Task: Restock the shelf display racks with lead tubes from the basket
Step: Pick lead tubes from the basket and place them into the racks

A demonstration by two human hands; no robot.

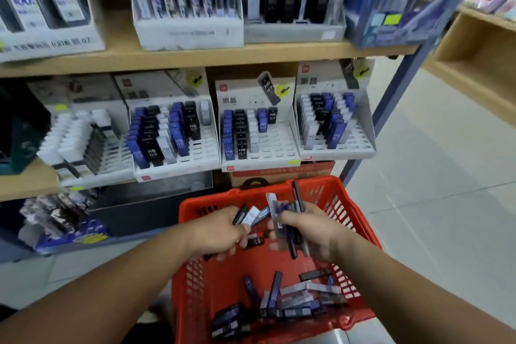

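My left hand (220, 232) pinches a few black and white lead tubes (250, 215), my right hand (314, 232) grips a blue-and-black bundle (279, 213), both above the red plastic basket (350, 204). I'd sort them by printed grade (0.5 versus 0.7) before filling the white slotted display racks (279, 145).

Glossy red plastic basket (360, 220), wooden shelf (251, 54)

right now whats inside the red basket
Loose lead tubes lie heaped at the basket's near end. The left hand and right hand each grip more above it, covering part of its floor.
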